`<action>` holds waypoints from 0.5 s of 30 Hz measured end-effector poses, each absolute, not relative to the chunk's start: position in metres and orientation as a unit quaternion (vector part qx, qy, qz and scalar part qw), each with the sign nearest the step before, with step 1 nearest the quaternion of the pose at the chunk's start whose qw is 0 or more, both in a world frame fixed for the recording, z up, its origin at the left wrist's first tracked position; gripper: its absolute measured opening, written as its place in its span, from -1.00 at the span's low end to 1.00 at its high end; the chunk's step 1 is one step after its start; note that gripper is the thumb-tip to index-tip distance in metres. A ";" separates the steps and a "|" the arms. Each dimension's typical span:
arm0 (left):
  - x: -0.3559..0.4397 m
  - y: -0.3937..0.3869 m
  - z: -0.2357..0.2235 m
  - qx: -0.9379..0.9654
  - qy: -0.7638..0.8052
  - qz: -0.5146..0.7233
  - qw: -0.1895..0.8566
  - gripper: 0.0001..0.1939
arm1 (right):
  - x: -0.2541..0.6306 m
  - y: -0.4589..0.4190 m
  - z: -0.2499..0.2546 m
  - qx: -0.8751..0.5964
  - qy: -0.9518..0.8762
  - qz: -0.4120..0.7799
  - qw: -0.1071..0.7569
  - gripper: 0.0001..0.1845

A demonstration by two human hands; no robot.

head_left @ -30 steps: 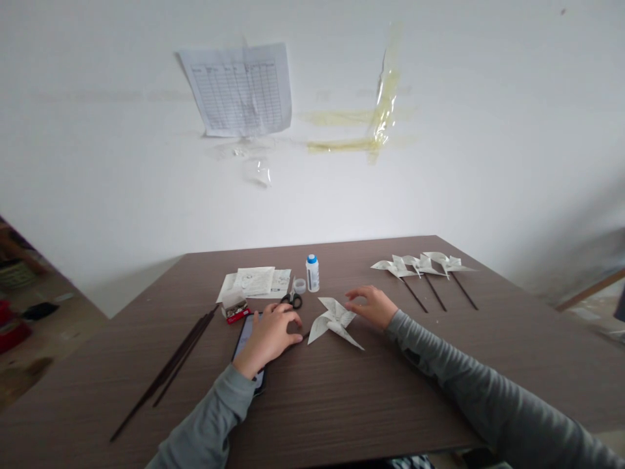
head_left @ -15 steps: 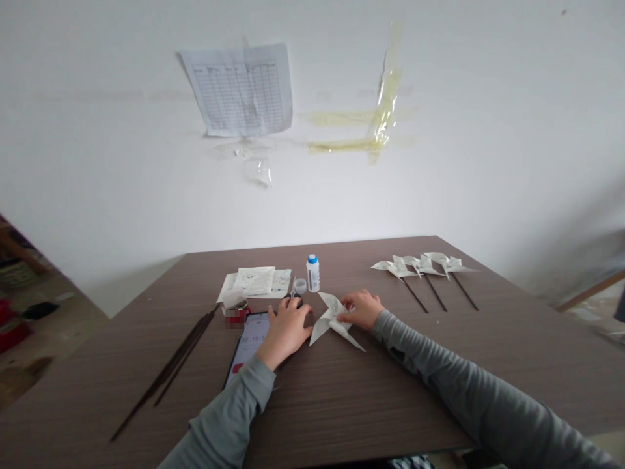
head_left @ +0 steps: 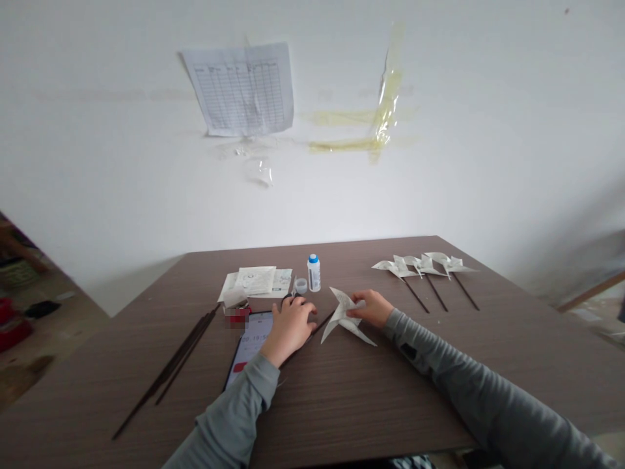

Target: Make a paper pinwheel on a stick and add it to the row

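My right hand (head_left: 371, 308) pinches the middle of a folded white paper pinwheel (head_left: 344, 319) at the table's centre. A thin dark stick (head_left: 319, 329) runs from the pinwheel down-left and passes under my left hand (head_left: 290, 329). That hand's fingers are curled, and I cannot tell whether they grip the stick. Black-handled scissors (head_left: 293, 297) lie just beyond its fingertips, partly hidden. A phone (head_left: 251, 345) with a lit screen lies beside my left wrist.
Several finished paper pinwheels on sticks (head_left: 422, 266) lie at the right of the brown wood-grain table (head_left: 351, 404). A glue bottle (head_left: 314, 273), a small cap (head_left: 301, 285), printed papers (head_left: 254, 280), a red box (head_left: 237, 316) and a bundle of dark sticks (head_left: 183, 352) lie near.
My right hand has come down onto the pinwheel and pinched it. The pinwheel has shifted right, and the dark stick now shows. My left hand has moved up the table, exposing more of the phone.
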State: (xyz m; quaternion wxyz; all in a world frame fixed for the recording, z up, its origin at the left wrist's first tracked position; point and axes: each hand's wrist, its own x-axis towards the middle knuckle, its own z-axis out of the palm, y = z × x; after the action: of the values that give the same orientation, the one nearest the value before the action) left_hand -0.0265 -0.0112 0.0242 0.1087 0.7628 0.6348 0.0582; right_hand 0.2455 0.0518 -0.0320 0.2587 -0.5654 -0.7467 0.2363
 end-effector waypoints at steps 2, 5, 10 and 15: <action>-0.023 -0.011 0.026 0.764 0.633 0.050 0.112 -0.62 | 0.255 0.053 -0.030 -0.564 -0.736 0.254 0.274 -0.93; -0.019 -0.011 0.028 0.764 0.633 0.041 0.116 -0.76 | 0.268 0.053 -0.028 -0.556 -0.730 0.227 0.326 -0.89; -0.017 -0.011 0.024 0.766 0.632 0.055 0.103 -0.89 | 0.282 0.050 -0.033 -0.526 -0.746 0.155 0.378 -0.78; -0.022 -0.011 0.019 0.767 0.631 0.070 0.094 -0.90 | 0.292 0.045 -0.044 -0.473 -0.773 0.047 0.419 -0.87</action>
State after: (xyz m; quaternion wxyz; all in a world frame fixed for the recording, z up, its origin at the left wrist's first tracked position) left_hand -0.0222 -0.0108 0.0188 0.0944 0.7668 0.6311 0.0695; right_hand 0.2918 0.0449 -0.0440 0.4194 -0.4734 -0.7732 0.0467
